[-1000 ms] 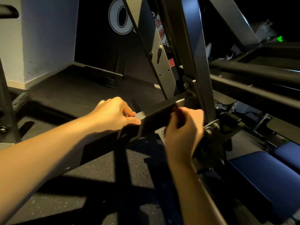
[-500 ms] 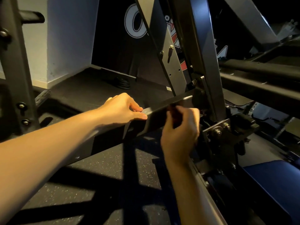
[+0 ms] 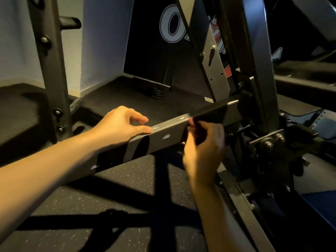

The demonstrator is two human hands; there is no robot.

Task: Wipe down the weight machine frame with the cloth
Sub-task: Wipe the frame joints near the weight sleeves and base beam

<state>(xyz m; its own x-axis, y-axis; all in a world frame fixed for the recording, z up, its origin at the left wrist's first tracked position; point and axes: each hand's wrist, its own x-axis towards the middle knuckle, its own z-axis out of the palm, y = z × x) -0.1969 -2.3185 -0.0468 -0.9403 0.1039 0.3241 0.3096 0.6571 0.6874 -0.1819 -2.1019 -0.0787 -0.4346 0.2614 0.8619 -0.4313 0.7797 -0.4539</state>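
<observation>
Black cloth point(image 3: 211, 113), grey frame point(image 3: 169, 132), speckled floor point(image 3: 87, 202)

Grey frame bar point(image 3: 163, 135) slanted from 8 to 2 o'clock, left hand point(image 3: 123, 124) rested on its top edge, right hand point(image 3: 201, 151) at its 3 o'clock pinched dark cloth point(image 3: 212, 113) against the bar, speckled floor point(image 3: 109, 224) lay at 6 o'clock.

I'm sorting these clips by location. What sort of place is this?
Most likely a gym. A weight machine's steel frame bar crosses the view, and what look like weight plates are stacked on speckled rubber flooring.
</observation>
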